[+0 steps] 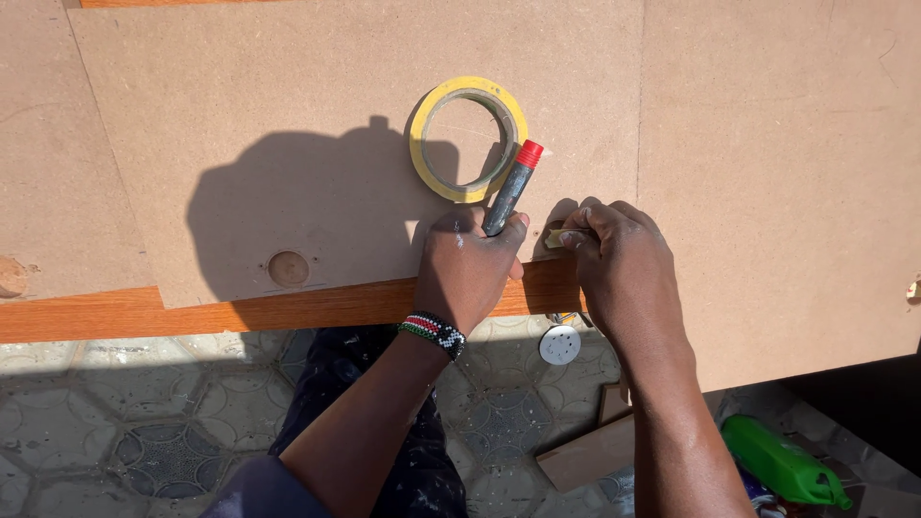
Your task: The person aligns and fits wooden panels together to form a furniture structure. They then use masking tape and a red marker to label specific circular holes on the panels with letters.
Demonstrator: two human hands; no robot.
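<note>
My left hand (467,269) grip closed round a red-capped marker (510,189), tape roll (467,138) just beyond, my right hand (619,264) grip pinching a small tape piece (555,237) against the board (288,144)

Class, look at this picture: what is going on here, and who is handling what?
A person leans over a brown board lying on an orange wooden edge. The left hand grips a red-capped marker, its cap pointing up toward a yellow tape roll lying flat on the board. The right hand pinches a small pale piece against the board beside the left hand. A green container lies on the tiled floor below.
</note>
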